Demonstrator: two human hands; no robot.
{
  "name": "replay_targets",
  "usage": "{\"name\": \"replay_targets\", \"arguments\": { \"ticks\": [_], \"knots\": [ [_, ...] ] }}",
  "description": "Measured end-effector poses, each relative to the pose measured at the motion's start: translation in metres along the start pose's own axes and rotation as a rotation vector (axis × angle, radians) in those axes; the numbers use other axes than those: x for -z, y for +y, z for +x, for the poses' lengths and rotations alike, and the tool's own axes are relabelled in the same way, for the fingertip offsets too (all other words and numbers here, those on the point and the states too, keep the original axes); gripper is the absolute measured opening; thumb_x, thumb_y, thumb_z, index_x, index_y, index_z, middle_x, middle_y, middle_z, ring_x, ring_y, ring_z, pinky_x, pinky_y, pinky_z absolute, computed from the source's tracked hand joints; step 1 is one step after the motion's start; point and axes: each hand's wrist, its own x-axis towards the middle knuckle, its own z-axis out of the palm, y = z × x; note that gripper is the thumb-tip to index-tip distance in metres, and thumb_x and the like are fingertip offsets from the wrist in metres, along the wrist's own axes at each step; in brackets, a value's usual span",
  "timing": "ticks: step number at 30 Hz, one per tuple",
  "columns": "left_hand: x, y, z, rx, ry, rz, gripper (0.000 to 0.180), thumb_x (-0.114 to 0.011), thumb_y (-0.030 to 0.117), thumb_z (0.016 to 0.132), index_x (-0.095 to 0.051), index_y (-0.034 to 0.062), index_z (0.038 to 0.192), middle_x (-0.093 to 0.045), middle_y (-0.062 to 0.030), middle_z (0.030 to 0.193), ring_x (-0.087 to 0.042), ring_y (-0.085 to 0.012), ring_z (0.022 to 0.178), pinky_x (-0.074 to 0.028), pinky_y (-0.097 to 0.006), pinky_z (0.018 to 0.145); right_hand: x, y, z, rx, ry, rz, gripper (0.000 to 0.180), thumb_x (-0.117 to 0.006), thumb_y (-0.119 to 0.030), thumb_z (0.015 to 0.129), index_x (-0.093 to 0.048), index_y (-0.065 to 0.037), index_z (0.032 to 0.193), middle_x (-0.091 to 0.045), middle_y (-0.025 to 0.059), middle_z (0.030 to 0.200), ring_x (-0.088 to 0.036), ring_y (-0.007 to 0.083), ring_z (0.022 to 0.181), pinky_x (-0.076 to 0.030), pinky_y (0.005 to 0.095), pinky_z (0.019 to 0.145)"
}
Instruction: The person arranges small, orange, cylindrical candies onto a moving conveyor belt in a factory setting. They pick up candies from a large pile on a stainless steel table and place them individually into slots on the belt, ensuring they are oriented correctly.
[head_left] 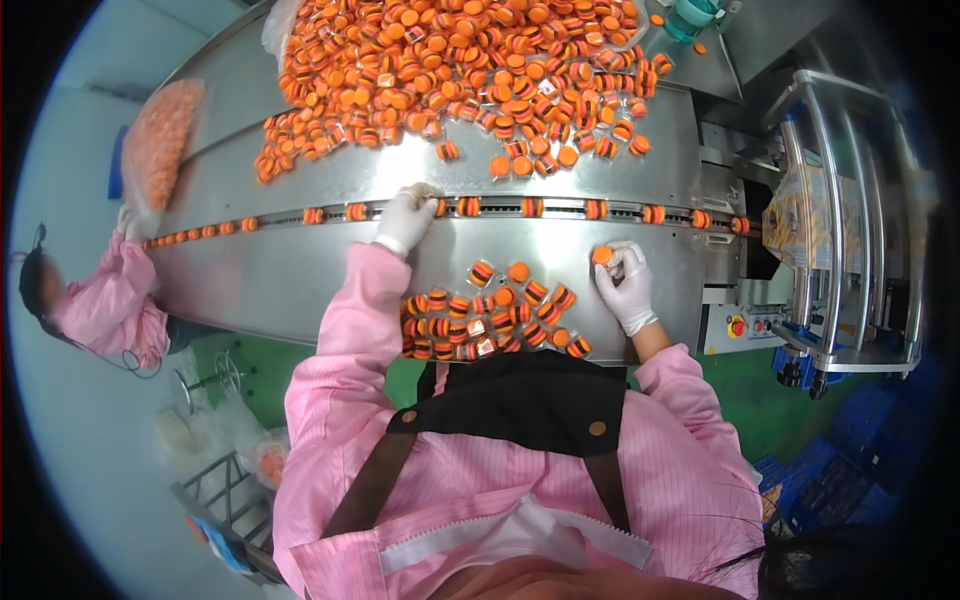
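Note:
My gloved left hand (pixel 408 220) is at the narrow conveyor channel, its fingers closed on an orange layered candy (pixel 439 207) in the line. My gloved right hand (pixel 626 286) is above the near table surface, pinching another orange candy (pixel 602 256) between thumb and fingers. Between my forearms, at the table's near edge, lies a small heap of clear-wrapped candies (pixel 490 318) with orange, red and black layers. More candies, such as this upright one (pixel 596 209), stand spaced along the channel (pixel 510 208) to the right. Further left they sit closer together.
A large pile of wrapped candies (pixel 470 70) covers the far side of the metal table (pixel 300 290). On the right stands a machine with a metal frame (pixel 845 220) and a red button (pixel 737 327). A co-worker (pixel 110 300) at the left end is by a full bag (pixel 162 140).

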Motion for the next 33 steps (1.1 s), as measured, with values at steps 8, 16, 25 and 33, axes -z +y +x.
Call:
{"name": "replay_targets", "arguments": {
  "ticks": [8, 16, 25, 33],
  "knots": [
    [0.006, 0.058, 0.026, -0.627, 0.521, 0.393, 0.029, -0.066, 0.018, 0.080, -0.059, 0.0070, 0.106, -0.061, -0.0179, 0.094, -0.060, -0.0353, 0.087, -0.048, -0.042, 0.080, 0.001, -0.001, 0.001, -0.017, 0.001, 0.001, 0.021, -0.068, -0.002, 0.074, -0.048, -0.005, 0.077, -0.058, 0.0076, 0.090, -0.047, 0.0099, 0.057, -0.041, 0.0229, 0.054],
    [0.001, 0.032, 0.042, -0.410, 0.043, 0.206, 0.029, -0.065, 0.012, 0.084, -0.056, 0.0042, 0.111, -0.062, -0.0173, 0.093, -0.061, -0.0311, 0.088, -0.048, -0.038, 0.080, 0.000, 0.006, -0.002, -0.028, -0.016, 0.035, 0.022, -0.068, -0.001, 0.073, -0.047, -0.005, 0.076, -0.057, 0.0091, 0.092, -0.047, 0.0104, 0.059, -0.042, 0.0243, 0.054],
    [0.108, -0.012, 0.001, -0.068, -0.028, 0.593, 0.023, -0.068, 0.008, 0.078, -0.057, 0.0025, 0.097, -0.063, -0.0160, 0.086, -0.063, -0.0293, 0.084, -0.050, -0.038, 0.075, -0.001, 0.003, 0.000, 0.001, -0.031, 0.048, 0.023, -0.068, 0.000, 0.073, -0.047, -0.005, 0.076, -0.057, 0.0086, 0.092, -0.047, 0.0098, 0.059, -0.041, 0.0237, 0.054],
    [0.099, 0.000, 0.020, -0.352, 0.053, 0.591, 0.031, -0.071, 0.021, 0.077, -0.062, 0.0041, 0.102, -0.064, -0.0149, 0.094, -0.062, -0.0328, 0.089, -0.050, -0.039, 0.078, 0.000, 0.005, 0.000, 0.003, -0.037, 0.020, 0.023, -0.070, -0.003, 0.072, -0.047, -0.004, 0.076, -0.058, 0.0094, 0.092, -0.049, 0.0111, 0.058, -0.043, 0.0246, 0.054]
  ]
}}
